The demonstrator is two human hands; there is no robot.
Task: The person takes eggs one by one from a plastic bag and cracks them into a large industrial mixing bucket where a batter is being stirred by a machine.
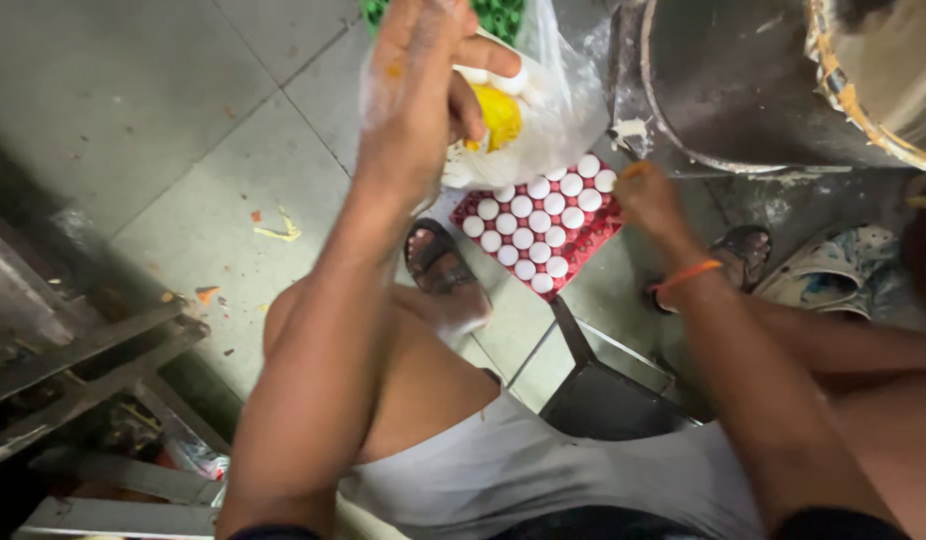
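Cracking eggs over a clear plastic bag (553, 100) at the top centre of the head view, a seated person holds the left hand (423, 90) high, fingers closed around a broken white eggshell (498, 75) with yellow yolk (498, 115) hanging beneath it inside the bag's mouth. Just below the bag, at centre frame, a red moulded egg tray (593, 240) on the tiled floor (213, 150) carries rows of white eggs (533, 225). The right hand (648, 200), with an orange thread at the wrist, hovers at the tray's right edge, fingertips pinched; whether it grips an egg cannot be told. A large dull metal vessel (743, 90) fills the upper right, and a sandalled foot (438, 265) rests beside the tray. Done well, the step likely means keeping the shell centred over the bag opening until the yolk drops clear, so nothing spills onto the tray below.
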